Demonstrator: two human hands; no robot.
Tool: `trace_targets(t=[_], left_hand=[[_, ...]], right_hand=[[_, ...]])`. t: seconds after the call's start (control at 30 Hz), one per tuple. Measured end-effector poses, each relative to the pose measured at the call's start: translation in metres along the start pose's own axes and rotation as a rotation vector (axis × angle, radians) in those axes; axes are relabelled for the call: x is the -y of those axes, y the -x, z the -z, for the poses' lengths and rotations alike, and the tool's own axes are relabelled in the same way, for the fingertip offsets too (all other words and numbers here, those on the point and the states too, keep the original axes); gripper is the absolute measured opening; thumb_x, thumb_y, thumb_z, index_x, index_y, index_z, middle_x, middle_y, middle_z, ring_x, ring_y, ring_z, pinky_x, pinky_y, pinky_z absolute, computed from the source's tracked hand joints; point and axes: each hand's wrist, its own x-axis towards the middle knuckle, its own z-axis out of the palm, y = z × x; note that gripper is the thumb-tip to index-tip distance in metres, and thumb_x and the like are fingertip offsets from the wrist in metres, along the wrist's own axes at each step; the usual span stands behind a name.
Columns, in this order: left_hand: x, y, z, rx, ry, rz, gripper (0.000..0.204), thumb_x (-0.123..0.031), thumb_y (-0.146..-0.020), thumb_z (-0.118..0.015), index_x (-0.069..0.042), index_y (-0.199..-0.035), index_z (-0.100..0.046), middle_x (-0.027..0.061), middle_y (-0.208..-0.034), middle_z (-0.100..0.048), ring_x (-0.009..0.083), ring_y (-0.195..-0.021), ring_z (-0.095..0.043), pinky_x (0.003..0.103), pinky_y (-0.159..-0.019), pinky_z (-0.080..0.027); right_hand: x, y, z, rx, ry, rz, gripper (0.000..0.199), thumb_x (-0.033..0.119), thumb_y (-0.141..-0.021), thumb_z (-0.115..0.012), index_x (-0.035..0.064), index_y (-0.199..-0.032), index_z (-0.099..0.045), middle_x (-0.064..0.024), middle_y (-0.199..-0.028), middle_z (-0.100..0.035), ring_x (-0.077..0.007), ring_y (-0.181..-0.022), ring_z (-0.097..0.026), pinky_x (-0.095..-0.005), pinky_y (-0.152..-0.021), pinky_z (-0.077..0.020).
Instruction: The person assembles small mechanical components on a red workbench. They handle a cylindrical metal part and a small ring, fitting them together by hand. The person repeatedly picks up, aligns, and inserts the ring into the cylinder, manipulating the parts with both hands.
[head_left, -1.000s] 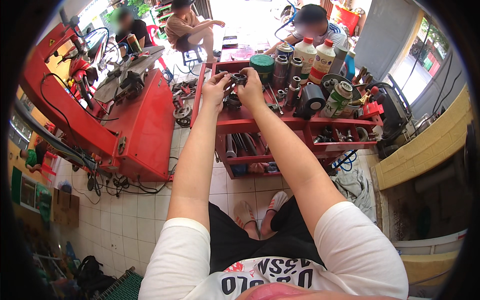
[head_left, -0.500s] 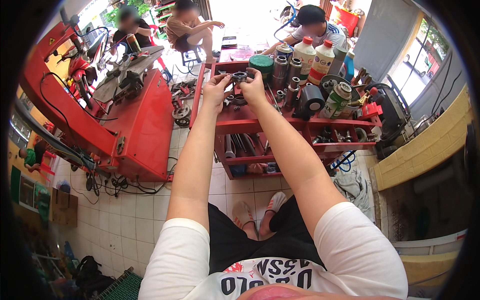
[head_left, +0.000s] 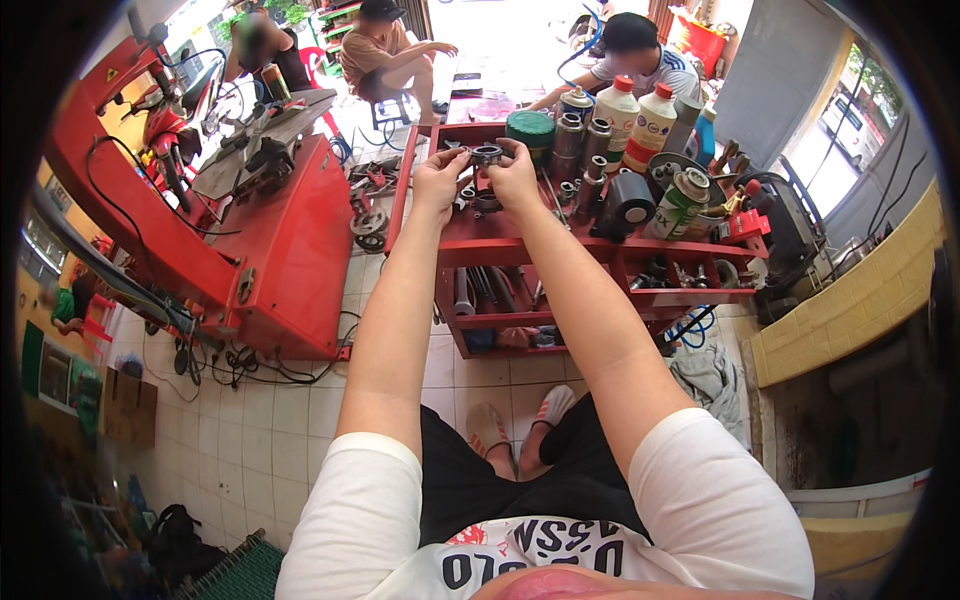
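Observation:
Over the far left part of the red tool cart's top (head_left: 470,238), my hands hold a small dark metal ring part (head_left: 485,153) between them. My left hand (head_left: 438,185) pinches it from the left with thumb and fingers. From the other side my right hand (head_left: 514,180) grips its edge. The ring's exact kind is too small to make out. Just beneath the hands lies another round dark metal part (head_left: 487,203), with small metal pieces beside it. A green round tub (head_left: 527,127) stands past my right hand.
Metal cylinders (head_left: 566,140), white bottles with red caps (head_left: 652,125) and a spray can (head_left: 683,203) crowd the cart's right side. A red machine (head_left: 290,250) with cables below stands left. One person (head_left: 640,70) works beyond the cart; two others sit at the far left.
The view has shifted slightly. My hands keep their hold on the ring part with little visible movement. At the far left, a person's arm has risen toward the head.

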Motion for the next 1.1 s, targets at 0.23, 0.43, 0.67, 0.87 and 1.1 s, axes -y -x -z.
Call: trace_targets(t=[0.23,0.43,0.67,0.87,1.1], left_hand=[[0.007,-0.007,0.004,0.004,0.006,-0.053,0.02,-0.009,-0.096,-0.073,-0.003,-0.113,-0.067,0.0054,-0.107,-0.073,0.0127,-0.097,-0.07,0.025,-0.083,-0.057],[0.004,-0.003,0.0,-0.005,-0.031,-0.062,0.018,-0.012,-0.097,-0.072,-0.006,-0.114,-0.068,0.0033,-0.107,-0.073,0.0114,-0.098,-0.07,0.025,-0.08,-0.056],[0.002,0.0,-0.004,0.006,-0.073,-0.035,0.017,-0.015,-0.099,-0.071,-0.007,-0.114,-0.071,0.0016,-0.107,-0.074,0.0106,-0.098,-0.07,0.025,-0.078,-0.056],[0.011,-0.008,0.0,-0.005,-0.041,-0.129,0.019,-0.01,-0.095,-0.074,-0.002,-0.112,-0.077,0.0038,-0.102,-0.076,0.0098,-0.089,-0.069,0.022,-0.075,-0.053],[0.008,-0.004,0.0,-0.024,-0.199,-0.23,0.022,-0.008,-0.094,-0.076,0.002,-0.113,-0.076,0.0047,-0.098,-0.076,0.0069,-0.083,-0.066,0.021,-0.072,-0.05]], right_hand=[[0.0,0.0,0.001,0.003,-0.033,-0.019,0.057,-0.009,-0.083,-0.064,-0.0025,-0.136,-0.043,-0.0142,-0.099,-0.073,-0.016,-0.083,-0.07,-0.0265,-0.068,-0.0535],[0.002,0.001,0.001,0.03,-0.07,-0.037,0.054,-0.009,-0.084,-0.064,-0.0028,-0.135,-0.045,-0.0127,-0.098,-0.073,-0.0153,-0.081,-0.07,-0.0259,-0.067,-0.0529],[0.005,0.002,0.001,0.015,-0.094,-0.057,0.05,-0.007,-0.085,-0.068,-0.0029,-0.132,-0.048,-0.0124,-0.1,-0.073,-0.0145,-0.081,-0.07,-0.0259,-0.067,-0.054],[0.007,0.005,-0.002,0.016,-0.115,-0.077,0.041,-0.001,-0.089,-0.074,0.0039,-0.126,-0.055,-0.0036,-0.097,-0.073,-0.0087,-0.079,-0.066,-0.0228,-0.064,-0.0507],[0.007,0.005,-0.001,0.024,-0.109,-0.111,0.042,-0.001,-0.09,-0.073,0.0018,-0.127,-0.054,-0.0048,-0.095,-0.072,-0.0089,-0.074,-0.064,-0.023,-0.062,-0.0498]])
